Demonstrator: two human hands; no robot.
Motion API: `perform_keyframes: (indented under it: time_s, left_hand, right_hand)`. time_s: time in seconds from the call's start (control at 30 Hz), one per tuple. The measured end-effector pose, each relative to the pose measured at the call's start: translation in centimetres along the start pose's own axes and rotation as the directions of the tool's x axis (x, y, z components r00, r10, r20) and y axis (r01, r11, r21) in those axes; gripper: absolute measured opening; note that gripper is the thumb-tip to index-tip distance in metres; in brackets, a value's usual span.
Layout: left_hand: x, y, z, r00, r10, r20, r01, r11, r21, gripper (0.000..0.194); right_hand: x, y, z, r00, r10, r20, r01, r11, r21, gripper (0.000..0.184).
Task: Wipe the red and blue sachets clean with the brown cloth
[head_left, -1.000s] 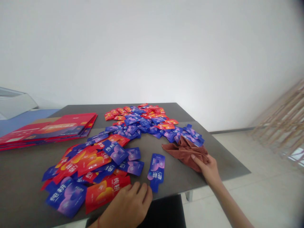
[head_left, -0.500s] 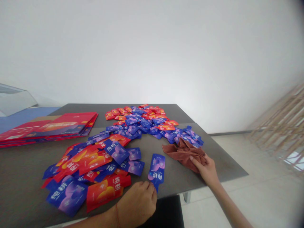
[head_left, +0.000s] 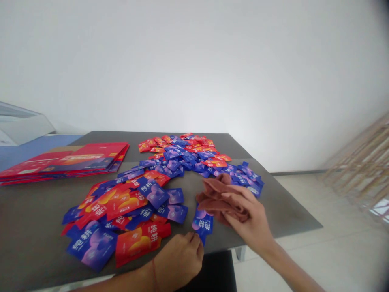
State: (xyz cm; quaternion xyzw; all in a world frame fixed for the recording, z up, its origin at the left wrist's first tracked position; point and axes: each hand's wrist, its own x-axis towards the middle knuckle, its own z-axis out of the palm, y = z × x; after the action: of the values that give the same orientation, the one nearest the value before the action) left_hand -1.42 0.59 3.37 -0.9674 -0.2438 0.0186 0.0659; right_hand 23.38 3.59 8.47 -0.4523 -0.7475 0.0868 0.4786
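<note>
At the table's front edge my left hand (head_left: 182,259) is closed, its fingertips pinching the near end of a blue-purple pouch (head_left: 203,222) that lies flat on the table. A crumpled brown cloth (head_left: 221,198) is bunched in my right hand (head_left: 255,221). The cloth covers the far part of that pouch; whether it presses on it I cannot tell. Left of the pouch spreads a heap of red-orange pouches (head_left: 136,243) and blue pouches (head_left: 92,245), overlapping one another.
More red and blue pouches (head_left: 185,156) trail across the dark grey table (head_left: 291,215) toward its far side. Flattened red cartons (head_left: 88,156) are stacked at the left. Behind is a white wall (head_left: 194,69); wooden slats (head_left: 361,162) lean at the right.
My right hand has brought the cloth leftward, over the far part of the pouch. My left hand keeps its pinch on the near end. The view has shifted slightly.
</note>
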Motion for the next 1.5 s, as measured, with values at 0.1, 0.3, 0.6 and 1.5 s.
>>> perform_keyframes:
  time_s: [0.1,0.3,0.6,1.5]
  left_hand:
    - [0.0,0.0,0.3,0.997,0.023,-0.073,-0.021,1.000,0.024,0.019]
    - [0.0,0.1,0.7,0.982,0.011,-0.189,-0.006,1.000,0.026,0.019]
    - [-0.5,-0.4,-0.1,0.992,0.044,-0.116,-0.037,0.997,0.063,0.026]
    - [-0.2,0.1,1.0,0.990,-0.015,-0.142,0.019,0.999,0.026,0.023]
  right_hand:
    - [-0.7,-1.3,1.7,0.968,-0.140,0.208,0.142,0.990,0.006,0.039]
    - [-0.4,-1.9,3.3,0.834,-0.105,0.542,0.192,0.976,-0.105,0.043]
    - [1.7,0.0,4.3,0.878,-0.080,0.471,0.196,0.960,-0.202,0.035]
    - [-1.5,-0.8,4.7,0.923,-0.121,0.365,0.147,0.988,-0.045,0.036]
